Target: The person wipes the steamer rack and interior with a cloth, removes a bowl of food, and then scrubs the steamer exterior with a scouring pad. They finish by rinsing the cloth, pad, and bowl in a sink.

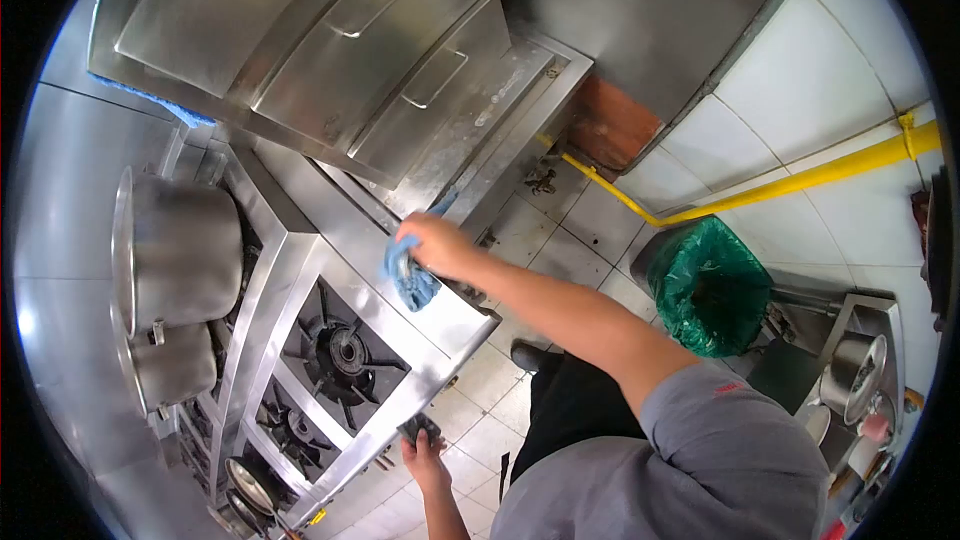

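My right hand [438,246] reaches across to the stove's steel top, its fingers closed around a crumpled blue cloth [412,285]. The cloth lies against the flat steel surface [375,265] between the burners and the drawer-fronted steel unit. Lower down, my left hand [425,454] is beside the stove's front edge, closed on a small dark pad [418,427]; its exact kind is hard to make out. Nearest to both hands is an open gas burner [346,350] with a black grate. A second burner [292,427] sits farther along.
Large steel pots [185,250] stand at the back left, and pans [252,483] lie at the stove's lower end. A bin with a green bag [708,290] stands on the tiled floor. A yellow pipe [800,180] runs along the wall. A pot [850,377] is at right.
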Available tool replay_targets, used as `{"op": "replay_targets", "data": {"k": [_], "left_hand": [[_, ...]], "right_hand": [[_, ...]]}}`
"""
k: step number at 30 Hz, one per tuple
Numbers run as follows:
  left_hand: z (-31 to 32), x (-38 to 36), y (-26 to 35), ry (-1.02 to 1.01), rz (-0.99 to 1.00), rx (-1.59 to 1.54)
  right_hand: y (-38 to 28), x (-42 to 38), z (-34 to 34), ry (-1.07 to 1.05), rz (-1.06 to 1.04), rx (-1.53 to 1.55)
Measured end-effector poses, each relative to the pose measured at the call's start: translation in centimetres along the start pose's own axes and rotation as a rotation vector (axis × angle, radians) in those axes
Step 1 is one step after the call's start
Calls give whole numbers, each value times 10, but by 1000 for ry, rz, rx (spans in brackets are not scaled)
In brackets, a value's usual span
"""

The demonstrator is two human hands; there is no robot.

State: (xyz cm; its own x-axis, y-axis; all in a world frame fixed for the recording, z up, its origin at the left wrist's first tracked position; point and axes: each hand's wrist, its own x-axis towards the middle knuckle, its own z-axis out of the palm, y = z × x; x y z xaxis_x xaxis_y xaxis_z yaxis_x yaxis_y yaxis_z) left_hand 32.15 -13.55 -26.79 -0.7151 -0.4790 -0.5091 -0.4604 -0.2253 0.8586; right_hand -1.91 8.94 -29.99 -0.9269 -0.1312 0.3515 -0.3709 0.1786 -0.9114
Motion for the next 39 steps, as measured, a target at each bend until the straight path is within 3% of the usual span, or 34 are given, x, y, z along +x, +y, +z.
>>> {"op": "replay_targets", "data": {"k": [1, 2, 3, 4, 5, 7, 9, 11, 12, 14, 15, 17, 18, 19, 20, 21, 23, 24, 25, 26, 27, 29, 30, 31, 32, 33, 35, 38, 39], "left_hand": [[-10, -5, 1, 27, -2, 40], [-22, -9, -3, 58, -5, 80], [-41, -8, -12, 97, -7, 96], [-51, -12, -14, 131, 1, 117], [-59, -17, -13, 165, 8, 143], [-77, -24, -22, 192, -4, 161], [-91, -30, -31, 254, -5, 225], [-107, -38, -43, 286, -19, 266], [-115, -43, -47, 284, -42, 324], [-126, -54, -61, 307, -68, 364], [-131, -62, -67, 307, -79, 365], [-129, -63, -77, 345, -127, 311], [-126, -62, -79, 328, -119, 315], [-122, -60, -80, 306, -137, 319], [-117, -57, -79, 282, -155, 329], [-106, -51, -72, 260, -140, 345], [-78, -33, -53, 191, -91, 323], [-68, -26, -42, 177, -74, 343], [-57, -19, -31, 152, -31, 365], [-48, -11, -22, 128, 11, 384], [-43, -6, -13, 104, 48, 405], [-51, 1, -10, 66, 92, 454], [-49, -1, -7, 75, 75, 468], [-47, -3, -8, 86, 55, 476], [-52, -6, -14, 87, 52, 476], [-64, -12, -22, 109, 37, 507], [-89, -27, -44, 144, 12, 533], [-133, -52, -77, 246, -86, 563], [-153, -63, -85, 170, -144, 549]], "right_hand": [[-16, 4, -33, 60, 227, 130], [-13, 8, -61, 143, 320, 202], [-5, 13, -88, 284, 363, 247], [16, 20, -115, 455, 242, 245], [9, 35, -143, 635, 393, 311], [44, 79, -192, 860, 320, 370], [103, 130, -227, 854, 236, 399], [123, 163, -237, 611, 439, 123], [134, 173, -234, 607, 446, 125], [148, 184, -221, 530, 441, -501], [143, 176, -206, 523, 448, -507], [107, 157, -171, 707, 519, 29], [105, 147, -153, 617, 519, 67], [136, 143, -111, 699, 428, -169], [83, 125, -88, 672, 510, 85], [77, 114, -61, 550, 576, 6], [71, 91, 21, 533, 562, 104], [53, 77, 41, 522, 459, 174], [43, 70, 42, 276, 663, 308], [36, 67, 42, 312, 703, 376], [35, 70, 26, 330, 703, 387], [35, 83, -16, 535, 741, 967], [51, 95, -33, 670, 713, 863], [51, 105, -75, 632, 798, 926], [113, 127, -72, 786, 496, 1069], [83, 129, -126, 758, 561, 1144], [119, 152, -165, 891, 546, 934], [137, 167, -206, 899, 405, 747], [141, 172, -212, 922, 321, 640]]}}
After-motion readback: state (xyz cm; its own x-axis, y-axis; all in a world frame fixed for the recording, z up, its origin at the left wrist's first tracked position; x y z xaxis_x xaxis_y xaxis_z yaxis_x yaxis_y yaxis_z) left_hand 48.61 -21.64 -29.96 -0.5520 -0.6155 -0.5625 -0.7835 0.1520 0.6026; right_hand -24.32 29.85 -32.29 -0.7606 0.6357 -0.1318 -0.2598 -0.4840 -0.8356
